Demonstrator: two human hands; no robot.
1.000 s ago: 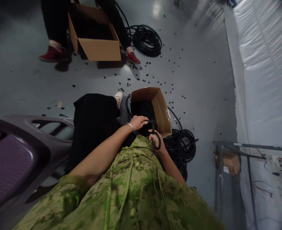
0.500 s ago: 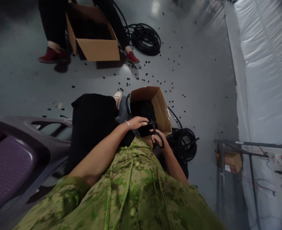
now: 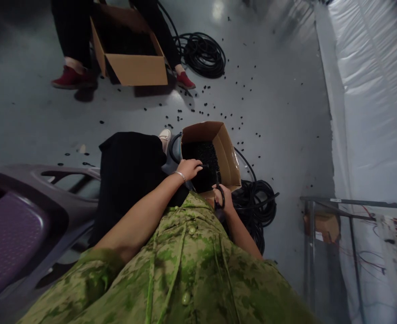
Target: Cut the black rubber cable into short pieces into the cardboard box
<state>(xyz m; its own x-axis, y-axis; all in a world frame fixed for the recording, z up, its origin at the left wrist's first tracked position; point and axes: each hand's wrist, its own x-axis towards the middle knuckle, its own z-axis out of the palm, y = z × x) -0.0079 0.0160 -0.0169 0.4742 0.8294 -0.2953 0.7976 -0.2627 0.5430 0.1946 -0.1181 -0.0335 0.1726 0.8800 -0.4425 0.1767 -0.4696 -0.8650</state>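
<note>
My left hand point(image 3: 189, 169) pinches the end of a black hose point(image 3: 175, 148) that arcs in beside the box, with a short dark tip showing past the fingers. Black-handled scissors point(image 3: 221, 195) are gripped in my right hand point(image 3: 222, 198), their blades pointing up over the box and looking closed. Both hands are above the near part of an open cardboard box point(image 3: 230, 157), which holds many small black pieces point(image 3: 207, 155). The scissor blades are a little to the right of the left fingertips, apart from them.
Hose coils point(image 3: 267, 202) lie right of the box, and another coil point(image 3: 203, 56) farther off. A person in red shoes point(image 3: 72, 77) sits behind a second box point(image 3: 136, 69). Small black pieces are scattered on the floor. A purple chair point(image 3: 12, 238) is at left, a metal frame point(image 3: 311, 252) at right.
My left hand has moved left, away from the scissors. The scissors have turned in my right hand, and their handle loops now look narrower.
</note>
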